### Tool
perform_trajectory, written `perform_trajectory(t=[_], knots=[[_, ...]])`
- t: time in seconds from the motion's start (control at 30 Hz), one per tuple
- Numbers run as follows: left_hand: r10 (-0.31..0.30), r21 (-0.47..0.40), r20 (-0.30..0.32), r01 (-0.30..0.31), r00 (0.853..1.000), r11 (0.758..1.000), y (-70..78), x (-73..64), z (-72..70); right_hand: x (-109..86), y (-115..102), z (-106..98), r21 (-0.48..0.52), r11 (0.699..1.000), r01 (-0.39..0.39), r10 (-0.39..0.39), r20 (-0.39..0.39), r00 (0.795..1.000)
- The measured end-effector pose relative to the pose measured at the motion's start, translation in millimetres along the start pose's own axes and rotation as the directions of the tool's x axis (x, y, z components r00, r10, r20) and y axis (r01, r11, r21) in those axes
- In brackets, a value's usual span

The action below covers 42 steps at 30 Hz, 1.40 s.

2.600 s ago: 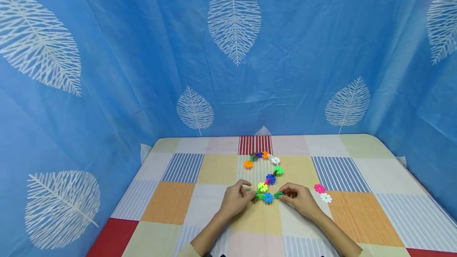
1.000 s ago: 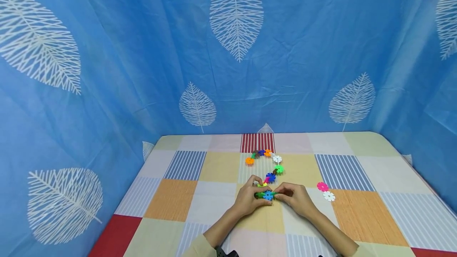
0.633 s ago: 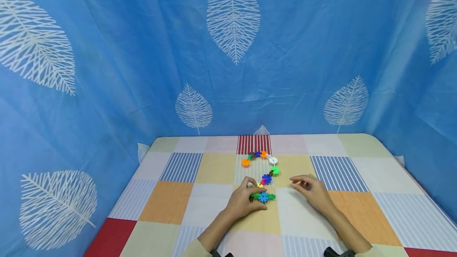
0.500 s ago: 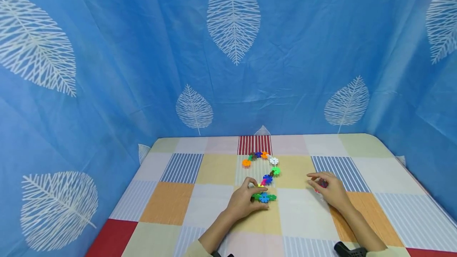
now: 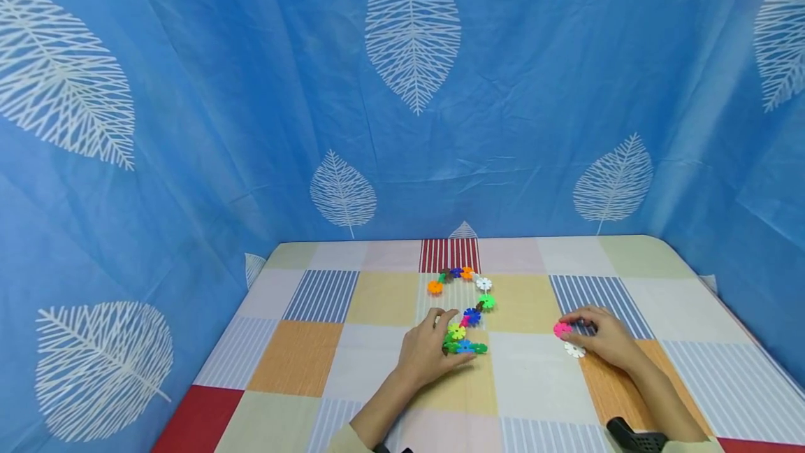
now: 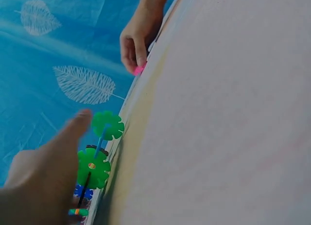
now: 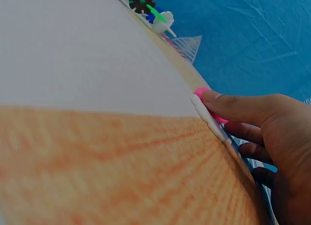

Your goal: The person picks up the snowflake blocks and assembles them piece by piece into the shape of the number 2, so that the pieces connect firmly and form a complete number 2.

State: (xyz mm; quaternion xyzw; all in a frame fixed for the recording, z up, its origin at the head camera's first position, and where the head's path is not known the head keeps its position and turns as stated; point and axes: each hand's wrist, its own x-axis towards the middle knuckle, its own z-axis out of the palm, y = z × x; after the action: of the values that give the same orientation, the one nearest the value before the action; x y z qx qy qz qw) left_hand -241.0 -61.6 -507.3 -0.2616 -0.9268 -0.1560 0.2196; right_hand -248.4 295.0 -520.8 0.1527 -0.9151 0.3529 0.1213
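A chain of interlocking flower-shaped discs (image 5: 472, 317) lies curved on the table in the head view, with green and light-blue discs at its near end. My left hand (image 5: 423, 350) rests beside that end, thumb and fingers spread around it rather than closed on it. Its thumb (image 6: 73, 130) stretches alongside a green disc (image 6: 93, 167) in the left wrist view. Over on the right, my right hand (image 5: 606, 340) pinches a pink flower disc (image 5: 562, 329) at the tabletop. A white flower disc (image 5: 574, 349) lies just nearer, partly under the right thumb.
A patchwork-patterned cloth (image 5: 295, 351) covers the table. Blue curtains (image 5: 503, 124) with white leaf prints stand behind and on both sides. The chain's far end, with an orange disc (image 5: 434, 288), curls toward the back of the table.
My right hand joined a green disc to the chain's near end, let go and moved right to the pink disc. My left hand shifted over the chain's end, and its fingers have since spread.
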Motion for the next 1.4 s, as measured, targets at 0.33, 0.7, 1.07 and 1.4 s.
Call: perform_trajectory(t=[0.33,0.7,1.07,1.4], knots=[[0.226,-0.222,-0.139,-0.253,0.964,0.942,6.1,1.9,7.2,9.9,-68.0,46.5,0.637,0.768,-0.058,0.012,0.077,0.997],[0.234,-0.278,-0.121,-0.260,0.965,0.925,8.4,1.0,14.4,3.9,-109.3,79.0,0.702,0.667,-0.250,0.128,0.223,0.966],[0.129,-0.428,-0.140,-0.178,0.982,0.886,5.8,-0.8,16.2,2.4,-114.2,84.4,0.707,0.652,-0.274,0.172,0.214,0.962],[0.114,-0.472,-0.166,-0.180,0.979,0.863,6.5,-4.6,16.2,-1.7,-123.2,89.5,0.739,0.597,-0.312,0.195,0.244,0.950]])
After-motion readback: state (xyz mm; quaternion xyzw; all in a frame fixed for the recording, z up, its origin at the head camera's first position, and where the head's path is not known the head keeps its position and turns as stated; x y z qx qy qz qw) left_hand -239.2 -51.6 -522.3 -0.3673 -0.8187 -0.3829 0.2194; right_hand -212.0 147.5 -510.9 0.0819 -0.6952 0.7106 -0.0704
